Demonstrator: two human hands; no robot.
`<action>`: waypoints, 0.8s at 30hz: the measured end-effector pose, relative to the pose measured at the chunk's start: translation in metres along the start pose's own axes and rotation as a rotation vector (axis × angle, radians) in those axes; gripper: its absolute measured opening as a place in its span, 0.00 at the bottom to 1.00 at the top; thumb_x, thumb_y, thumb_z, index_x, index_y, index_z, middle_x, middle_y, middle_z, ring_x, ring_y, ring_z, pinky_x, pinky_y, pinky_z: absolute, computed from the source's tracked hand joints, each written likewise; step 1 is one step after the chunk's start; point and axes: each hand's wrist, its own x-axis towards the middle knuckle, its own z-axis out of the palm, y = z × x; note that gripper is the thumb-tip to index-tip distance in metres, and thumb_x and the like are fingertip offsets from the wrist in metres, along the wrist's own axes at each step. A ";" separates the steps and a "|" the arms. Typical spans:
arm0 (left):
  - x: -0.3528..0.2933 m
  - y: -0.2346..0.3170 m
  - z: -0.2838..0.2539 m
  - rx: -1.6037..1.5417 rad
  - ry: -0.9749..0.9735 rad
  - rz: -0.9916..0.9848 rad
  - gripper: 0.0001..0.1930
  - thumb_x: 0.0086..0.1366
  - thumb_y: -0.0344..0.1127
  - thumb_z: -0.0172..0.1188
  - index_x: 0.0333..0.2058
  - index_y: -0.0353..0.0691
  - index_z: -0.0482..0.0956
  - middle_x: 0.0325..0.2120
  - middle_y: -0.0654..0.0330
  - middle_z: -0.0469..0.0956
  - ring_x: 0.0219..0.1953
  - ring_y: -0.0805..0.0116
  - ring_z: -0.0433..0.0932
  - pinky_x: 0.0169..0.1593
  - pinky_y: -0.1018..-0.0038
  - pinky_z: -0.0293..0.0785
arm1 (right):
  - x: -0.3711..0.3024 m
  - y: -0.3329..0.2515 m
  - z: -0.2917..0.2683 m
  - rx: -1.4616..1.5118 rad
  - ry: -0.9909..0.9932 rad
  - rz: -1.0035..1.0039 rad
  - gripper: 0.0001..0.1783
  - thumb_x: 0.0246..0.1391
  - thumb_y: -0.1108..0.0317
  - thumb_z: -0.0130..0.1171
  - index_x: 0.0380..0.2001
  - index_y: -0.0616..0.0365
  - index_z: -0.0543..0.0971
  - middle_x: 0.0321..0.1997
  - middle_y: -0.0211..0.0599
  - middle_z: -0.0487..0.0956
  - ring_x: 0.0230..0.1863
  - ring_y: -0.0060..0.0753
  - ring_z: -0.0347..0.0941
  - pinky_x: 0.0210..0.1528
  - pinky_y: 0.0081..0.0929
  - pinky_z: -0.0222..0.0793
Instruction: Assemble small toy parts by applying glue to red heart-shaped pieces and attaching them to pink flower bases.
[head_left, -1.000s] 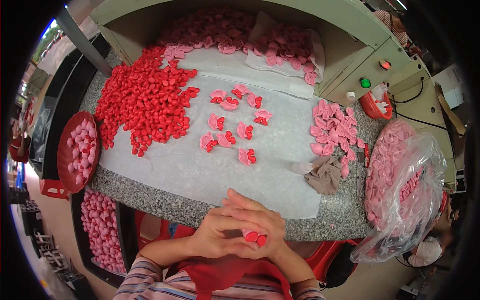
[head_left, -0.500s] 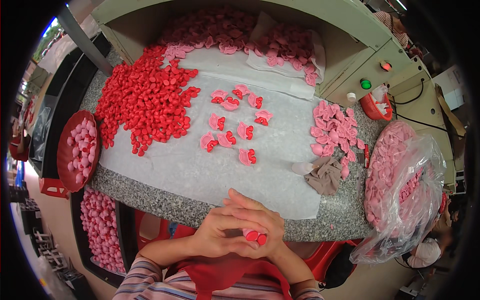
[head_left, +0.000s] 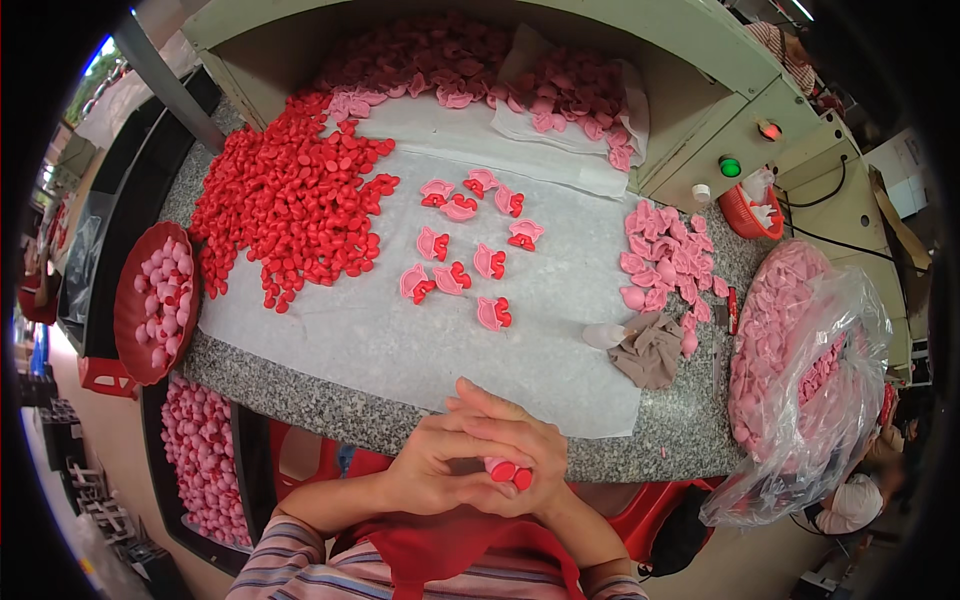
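Both hands are clasped together just off the table's near edge. Between them is a small pink plastic figure piece [head_left: 508,471] with two round red ends showing; most of it is hidden by fingers. My left hand [head_left: 435,465] wraps it from the left, and my right hand [head_left: 540,455] presses from the right, fingers overlapping. Beyond the hands, several pink shells with red parts [head_left: 493,313] lie spread on a white sheet [head_left: 400,350]. A heap of red plastic parts [head_left: 290,195] covers the sheet's left side. Loose pink shells [head_left: 665,260] lie at the right.
A red bowl of pink-and-red pieces [head_left: 128,310] stands left, above a black bin of similar pieces [head_left: 203,455]. A grey-brown cloth [head_left: 648,350] lies near right. Further right is a plastic bag [head_left: 830,400] over pink shells. A metal cabinet [head_left: 700,150] holds more shells behind.
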 end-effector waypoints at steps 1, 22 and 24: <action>0.000 0.000 0.000 -0.003 -0.001 0.004 0.14 0.44 0.28 0.68 0.32 0.36 0.79 0.32 0.57 0.77 0.35 0.68 0.76 0.39 0.74 0.72 | 0.000 0.000 0.000 -0.004 -0.004 -0.003 0.28 0.34 0.64 0.67 0.39 0.69 0.73 0.47 0.58 0.71 0.43 0.44 0.74 0.41 0.29 0.73; 0.014 0.013 -0.003 0.797 0.185 0.179 0.19 0.36 0.21 0.63 0.32 0.39 0.79 0.23 0.63 0.70 0.20 0.74 0.72 0.21 0.80 0.69 | -0.006 -0.032 -0.019 -0.352 0.043 0.191 0.16 0.30 0.82 0.59 0.29 0.60 0.74 0.46 0.46 0.67 0.49 0.41 0.66 0.51 0.32 0.64; 0.013 0.012 -0.004 0.808 0.191 0.186 0.19 0.35 0.20 0.62 0.33 0.39 0.79 0.23 0.63 0.70 0.20 0.74 0.72 0.21 0.80 0.69 | -0.003 -0.033 -0.017 -0.370 0.044 0.208 0.14 0.30 0.83 0.59 0.27 0.60 0.74 0.46 0.46 0.67 0.47 0.40 0.67 0.49 0.31 0.65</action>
